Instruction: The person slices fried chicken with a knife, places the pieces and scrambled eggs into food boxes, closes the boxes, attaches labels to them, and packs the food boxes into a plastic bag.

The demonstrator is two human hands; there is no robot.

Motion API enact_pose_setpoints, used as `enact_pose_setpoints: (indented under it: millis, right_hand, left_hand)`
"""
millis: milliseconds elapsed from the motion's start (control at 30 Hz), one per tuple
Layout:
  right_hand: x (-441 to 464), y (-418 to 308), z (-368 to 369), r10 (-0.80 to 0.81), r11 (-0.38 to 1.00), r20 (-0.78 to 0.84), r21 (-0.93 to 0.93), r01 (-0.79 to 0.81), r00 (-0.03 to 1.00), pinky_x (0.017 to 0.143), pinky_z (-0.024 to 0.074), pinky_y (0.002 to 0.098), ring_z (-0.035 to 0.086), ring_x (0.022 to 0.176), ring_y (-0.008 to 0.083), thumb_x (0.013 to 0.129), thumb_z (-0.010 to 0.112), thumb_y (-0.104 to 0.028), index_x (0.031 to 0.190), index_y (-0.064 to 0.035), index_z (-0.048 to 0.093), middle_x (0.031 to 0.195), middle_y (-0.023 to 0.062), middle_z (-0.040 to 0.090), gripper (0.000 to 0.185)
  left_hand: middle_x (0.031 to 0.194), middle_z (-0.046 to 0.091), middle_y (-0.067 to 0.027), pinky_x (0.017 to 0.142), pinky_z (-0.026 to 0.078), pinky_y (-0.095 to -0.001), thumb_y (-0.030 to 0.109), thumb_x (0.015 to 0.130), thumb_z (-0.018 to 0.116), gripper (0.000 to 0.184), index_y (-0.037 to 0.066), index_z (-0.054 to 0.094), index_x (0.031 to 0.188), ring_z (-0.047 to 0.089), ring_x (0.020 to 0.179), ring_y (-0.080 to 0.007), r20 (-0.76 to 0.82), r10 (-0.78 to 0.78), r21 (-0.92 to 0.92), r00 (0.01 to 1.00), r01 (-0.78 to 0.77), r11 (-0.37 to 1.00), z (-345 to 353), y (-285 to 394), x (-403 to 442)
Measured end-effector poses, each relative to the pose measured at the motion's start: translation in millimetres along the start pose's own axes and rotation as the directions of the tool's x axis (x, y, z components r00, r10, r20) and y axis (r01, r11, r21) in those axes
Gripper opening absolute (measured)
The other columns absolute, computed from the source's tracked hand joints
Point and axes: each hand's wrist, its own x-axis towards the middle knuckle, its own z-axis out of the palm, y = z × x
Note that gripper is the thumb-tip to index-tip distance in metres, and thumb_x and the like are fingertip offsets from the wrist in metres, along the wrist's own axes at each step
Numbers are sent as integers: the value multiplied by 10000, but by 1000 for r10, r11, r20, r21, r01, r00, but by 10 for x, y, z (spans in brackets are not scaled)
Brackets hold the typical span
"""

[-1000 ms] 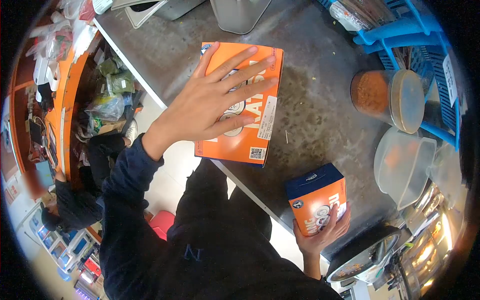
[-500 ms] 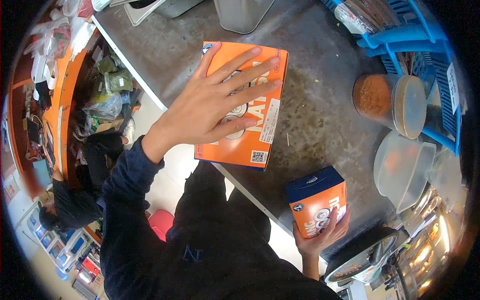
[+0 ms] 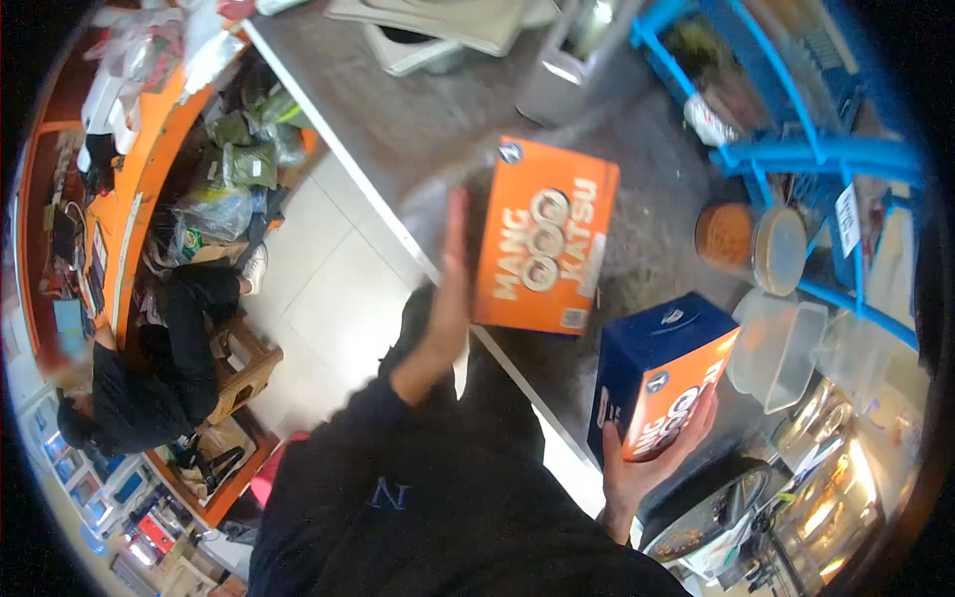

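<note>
An orange box with white lettering (image 3: 547,239) stands on the dark counter (image 3: 398,129), close to its front edge. Just left of that box is my left hand (image 3: 448,308), seen edge-on and blurred, with its fingers stretched out; whether it touches the box is unclear. At the right, my right hand (image 3: 662,453) grips the lower end of a second box, orange and dark blue (image 3: 662,348), with thumb and fingers on opposite sides. The second box is tilted toward me, with its blue side facing up.
Blue baskets (image 3: 776,154), a jar of orange-brown powder (image 3: 726,237) and a clear plastic tub (image 3: 776,348) line the right side. Metal pans (image 3: 448,25) lie at the back. A black pan (image 3: 706,507) is lower right. A person (image 3: 139,398) sits at the left beside orange shelving.
My left hand has come off the top of the first box to its left side. The second box, in my right hand, appears raised and turned, showing more blue. The whole view has shifted.
</note>
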Motion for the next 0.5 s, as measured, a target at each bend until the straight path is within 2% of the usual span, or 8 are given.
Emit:
enact_pose_setpoints:
  millis: [100, 200, 233, 267, 333, 433, 467, 500]
  right_hand:
    - [380, -693, 240, -93, 995, -34, 21, 94, 995, 1010, 221, 482, 268, 1246, 406, 562, 790, -272, 1405, -62, 251, 1345, 266, 272, 1023]
    - [637, -1137, 856, -22, 852, 45, -523, 43, 999, 980, 228, 541, 297, 1225, 422, 630, 715, -508, 1423, -146, 233, 1344, 257, 290, 996]
    - [685, -1208, 899, -49, 871, 19, -489, 52, 999, 957, 240, 570, 298, 1226, 423, 646, 649, -608, 1437, -185, 187, 1365, 243, 266, 1009]
    - [658, -1221, 879, -83, 860, -37, -507, 53, 996, 953, 256, 556, 314, 1218, 414, 663, 664, -560, 1408, -168, 249, 1345, 235, 304, 939]
    - [710, -1511, 887, -180, 831, -161, -553, 62, 971, 947, 289, 528, 348, 1201, 396, 698, 694, -466, 1350, -134, 373, 1304, 220, 382, 799]
    - [827, -2174, 1117, -387, 922, -261, -82, 379, 885, 898, 361, 446, 501, 1039, 336, 734, 715, -245, 1065, -68, 600, 1083, 175, 574, 393]
    - [874, -2568, 1259, -339, 874, -165, 310, 375, 926, 806, 411, 366, 577, 814, 267, 730, 696, -68, 759, -26, 637, 821, 104, 647, 78]
    - [896, -2717, 1516, -275, 905, -66, 320, 282, 959, 737, 418, 335, 579, 713, 223, 761, 666, -84, 734, -14, 648, 722, 78, 641, 77]
  left_hand:
    - [1502, 15, -119, 1108, -9, -351, 491, 943, 213, 690, 27, 35, 1421, 10, 1385, -222, 228, -190, -419, 955, 273, 866, 207, 41, -332]
    - [1504, -51, -114, 1105, -18, -332, 511, 951, 192, 711, 23, -4, 1431, -77, 1381, -223, 359, -104, -389, 927, 250, 887, 129, -43, -332]
    - [1500, 4, -127, 1107, 25, -332, 475, 957, 253, 687, 23, 43, 1431, -32, 1383, -217, 463, -154, -390, 873, 357, 849, -44, -23, -230]
    - [1497, 58, -139, 1108, 69, -333, 439, 964, 313, 664, 22, 90, 1430, 14, 1384, -211, 565, -192, -379, 802, 459, 803, -237, -3, -97]
    - [1422, 243, -142, 1073, 193, -324, 339, 945, 431, 585, 17, 230, 1390, 195, 1333, -206, 568, -125, -376, 814, 391, 840, -1051, 24, 381]
    - [1239, 487, -75, 985, 349, -325, 214, 906, 543, 412, 42, 446, 1268, 455, 1157, -181, 417, -41, -306, 908, 182, 935, -2049, -86, 955]
    - [1130, 554, -54, 958, 371, -312, 185, 898, 552, 308, 31, 524, 1164, 503, 1082, -163, 282, -27, -246, 959, 99, 964, -2339, -55, 1175]
    - [1097, 580, -56, 948, 373, -305, 133, 882, 560, 273, 32, 541, 1136, 524, 1053, -163, 190, -45, -221, 981, 87, 971, -2600, -37, 1405]
